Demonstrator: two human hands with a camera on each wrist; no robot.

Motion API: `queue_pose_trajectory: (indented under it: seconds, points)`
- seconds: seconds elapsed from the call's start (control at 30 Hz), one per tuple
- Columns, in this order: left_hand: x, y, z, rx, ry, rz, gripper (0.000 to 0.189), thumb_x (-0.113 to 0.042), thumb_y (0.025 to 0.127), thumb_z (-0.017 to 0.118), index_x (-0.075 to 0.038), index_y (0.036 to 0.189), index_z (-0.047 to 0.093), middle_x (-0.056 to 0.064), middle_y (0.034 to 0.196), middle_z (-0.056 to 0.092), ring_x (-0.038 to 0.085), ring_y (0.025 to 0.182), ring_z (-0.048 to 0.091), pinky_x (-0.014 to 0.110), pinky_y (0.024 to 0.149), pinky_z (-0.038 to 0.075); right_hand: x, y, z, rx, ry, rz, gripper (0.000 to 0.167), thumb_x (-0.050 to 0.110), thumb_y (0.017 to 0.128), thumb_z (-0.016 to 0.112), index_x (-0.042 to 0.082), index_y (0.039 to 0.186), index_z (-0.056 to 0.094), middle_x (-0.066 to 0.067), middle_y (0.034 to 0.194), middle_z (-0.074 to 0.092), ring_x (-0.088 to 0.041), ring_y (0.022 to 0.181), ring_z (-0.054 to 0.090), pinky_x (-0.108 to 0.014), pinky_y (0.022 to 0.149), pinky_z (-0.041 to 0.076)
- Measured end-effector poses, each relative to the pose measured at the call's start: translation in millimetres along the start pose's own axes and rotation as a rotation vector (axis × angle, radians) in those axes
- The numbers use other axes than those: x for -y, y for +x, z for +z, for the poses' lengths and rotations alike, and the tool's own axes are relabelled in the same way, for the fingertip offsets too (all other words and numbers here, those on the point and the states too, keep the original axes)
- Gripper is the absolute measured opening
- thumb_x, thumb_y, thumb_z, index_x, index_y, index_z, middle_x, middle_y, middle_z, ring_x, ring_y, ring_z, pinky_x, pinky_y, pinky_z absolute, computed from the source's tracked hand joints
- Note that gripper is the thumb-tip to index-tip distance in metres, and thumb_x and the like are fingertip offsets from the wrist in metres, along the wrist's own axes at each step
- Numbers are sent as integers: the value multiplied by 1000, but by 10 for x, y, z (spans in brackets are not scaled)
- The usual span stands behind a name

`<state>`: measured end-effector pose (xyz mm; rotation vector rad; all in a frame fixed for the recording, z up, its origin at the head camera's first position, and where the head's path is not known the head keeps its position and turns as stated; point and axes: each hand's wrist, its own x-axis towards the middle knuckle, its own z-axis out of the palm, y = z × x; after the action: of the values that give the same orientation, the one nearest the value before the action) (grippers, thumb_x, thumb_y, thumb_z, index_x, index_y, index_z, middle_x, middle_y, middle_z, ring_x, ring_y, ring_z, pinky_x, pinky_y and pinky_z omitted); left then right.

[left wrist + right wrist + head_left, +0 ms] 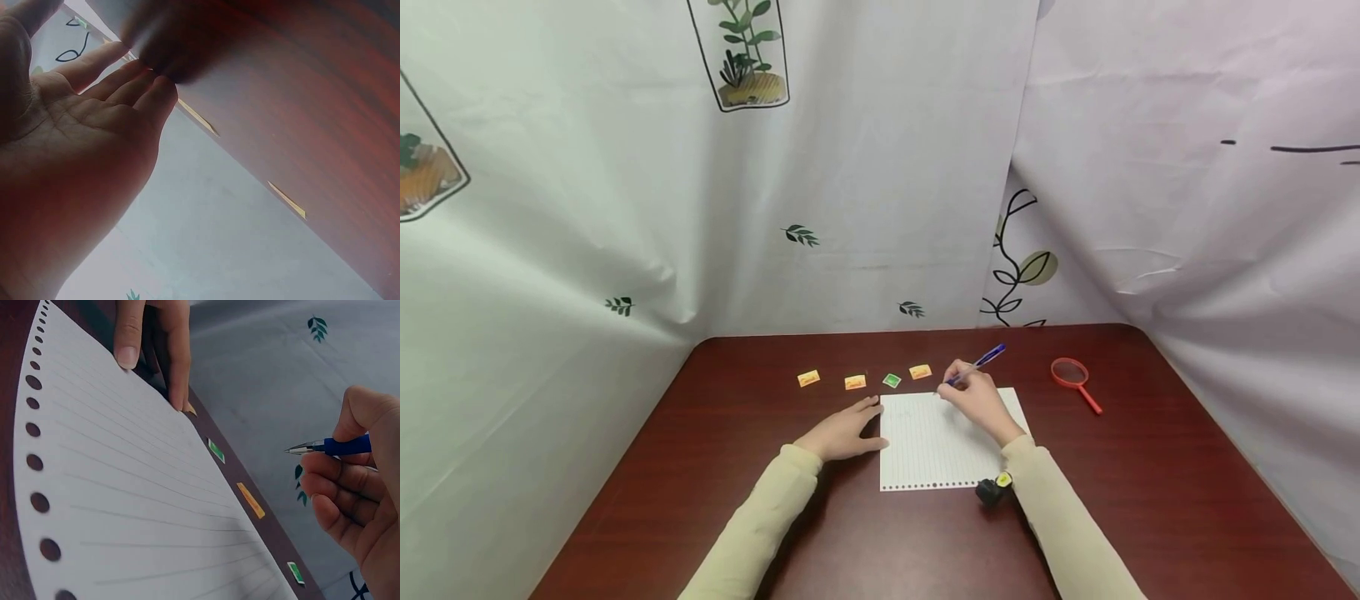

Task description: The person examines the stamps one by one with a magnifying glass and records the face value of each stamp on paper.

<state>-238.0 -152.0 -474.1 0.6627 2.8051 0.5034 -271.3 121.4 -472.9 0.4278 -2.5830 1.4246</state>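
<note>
Right grip [979, 395] clamped on blue pen [989, 356]; long axis slanting, tip down-left, tail up-right. Left grip [844, 433] apart.

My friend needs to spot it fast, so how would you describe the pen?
On the dark red table, find the lined white sheet. At its far edge, the right grip holds the pen: slim, slanted, blue-ended, unlike the small flat cards nearby.
</note>
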Motion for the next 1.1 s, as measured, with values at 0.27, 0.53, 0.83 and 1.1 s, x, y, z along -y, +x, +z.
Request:
queue_pose_trajectory:
  seconds: [0.27, 0.53, 0.83, 1.1]
  points:
    - [0, 18, 12, 8, 0, 9, 72, -44, 94, 68, -4, 150, 46, 13, 160, 35, 28, 146, 37, 46, 111, 40, -58, -32, 107, 0, 83, 52, 5, 15, 85, 65, 12, 87, 60, 3, 73, 67, -16, 65, 53, -31, 59, 42]
    - [12, 33, 11, 10, 2, 15, 73, -42, 94, 69, -2, 151, 45, 14, 160, 35, 29, 146, 36, 46, 111, 40, -130, -34, 173, -28, 139, 98, 4, 15, 85, 62, 12, 87, 61, 1, 74, 69, -17, 69, 62, -31, 62, 45]
    - [15, 28, -12, 12, 5, 12, 73, -43, 94, 69, -2, 151, 45, 14, 160, 35, 29, 146, 36, 47, 112, 39, -179, -33, 248, 4, 191, 132, 4, 13, 89, 64, 9, 89, 62, -1, 74, 66, -16, 70, 60, -28, 67, 47]
    - [27, 48, 1, 9, 0, -5, 73, -44, 95, 68, -4, 151, 45, 13, 161, 34, 28, 146, 36, 46, 112, 39, -225, -33, 305, 41, 117, 99, 5, 15, 86, 64, 11, 88, 63, 3, 70, 63, -15, 68, 56, -29, 66, 42]
